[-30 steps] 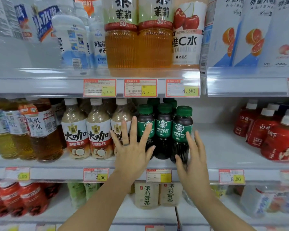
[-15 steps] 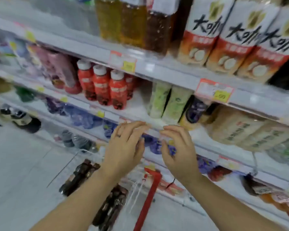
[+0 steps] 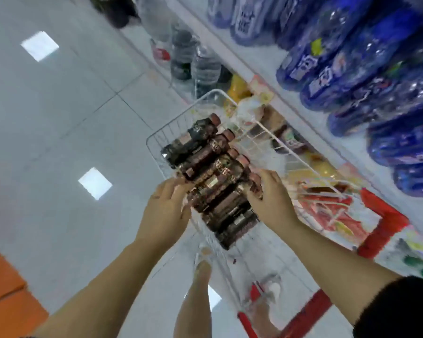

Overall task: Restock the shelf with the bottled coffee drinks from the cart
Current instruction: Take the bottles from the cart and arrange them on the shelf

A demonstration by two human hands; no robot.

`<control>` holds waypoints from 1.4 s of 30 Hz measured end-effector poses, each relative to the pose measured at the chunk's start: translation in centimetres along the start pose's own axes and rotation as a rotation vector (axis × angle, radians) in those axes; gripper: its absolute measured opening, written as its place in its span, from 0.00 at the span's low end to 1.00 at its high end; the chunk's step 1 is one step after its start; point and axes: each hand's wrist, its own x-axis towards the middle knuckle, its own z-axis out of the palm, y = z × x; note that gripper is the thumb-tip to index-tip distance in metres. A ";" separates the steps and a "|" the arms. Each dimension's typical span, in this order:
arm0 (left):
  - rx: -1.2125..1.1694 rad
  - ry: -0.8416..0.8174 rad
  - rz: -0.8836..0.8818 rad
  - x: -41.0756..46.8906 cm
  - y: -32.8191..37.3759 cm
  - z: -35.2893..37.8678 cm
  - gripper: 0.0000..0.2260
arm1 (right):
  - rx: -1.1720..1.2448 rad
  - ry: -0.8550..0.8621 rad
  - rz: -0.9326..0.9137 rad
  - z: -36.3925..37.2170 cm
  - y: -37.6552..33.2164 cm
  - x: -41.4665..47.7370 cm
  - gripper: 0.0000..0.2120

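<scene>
Floor [image 3: 66,113]: pale glossy tile; shelf [image 3: 274,76] along its right edge carried blurred blue plastic-wrapped packs [image 3: 366,76]. Cart [image 3: 232,132]: white wire basket with red frame, holding the bottled coffee drinks [image 3: 213,174], dark cylinders with brownish caps lying side by side. Left hand [image 3: 165,211] and right hand [image 3: 274,201], half a second before hovering empty at shelf height, had dropped to the row's near end, fingers curled on bottles from either side.
</scene>
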 end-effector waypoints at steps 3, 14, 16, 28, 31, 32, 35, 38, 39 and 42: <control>0.038 0.006 0.022 0.1 -2.0 3.4 0.14 | -0.007 -0.061 0.144 3.9 1.1 2.5 0.27; -0.088 0.073 0.079 0.0 -3.5 6.5 0.15 | 0.424 0.020 0.574 8.7 4.6 7.7 0.26; -0.090 0.074 0.084 0.1 -3.5 6.6 0.15 | 0.434 -0.019 0.555 7.9 4.9 7.7 0.24; -0.369 -0.160 0.173 2.3 2.3 2.7 0.30 | 0.526 0.205 0.005 -3.1 -1.6 0.9 0.17; -0.550 -0.160 0.123 3.6 4.2 2.1 0.36 | 0.584 0.224 -0.089 -5.2 -4.2 2.0 0.17; -0.612 -0.115 0.087 4.1 4.4 1.7 0.35 | 0.627 0.222 -0.126 -5.5 -5.2 2.3 0.17; -0.762 0.007 0.007 4.9 3.9 0.8 0.31 | 0.703 0.171 -0.171 -4.7 -7.3 3.5 0.17; -0.755 0.081 -0.114 4.5 3.0 -0.3 0.29 | 0.782 0.101 -0.047 -2.7 -6.7 4.7 0.16; -0.758 0.101 -0.160 4.3 2.7 -0.5 0.28 | 0.771 0.088 0.034 -1.7 -5.9 4.9 0.17; -0.784 0.152 -0.274 3.8 1.5 -0.9 0.25 | 0.652 0.001 0.361 2.5 -2.2 5.0 0.21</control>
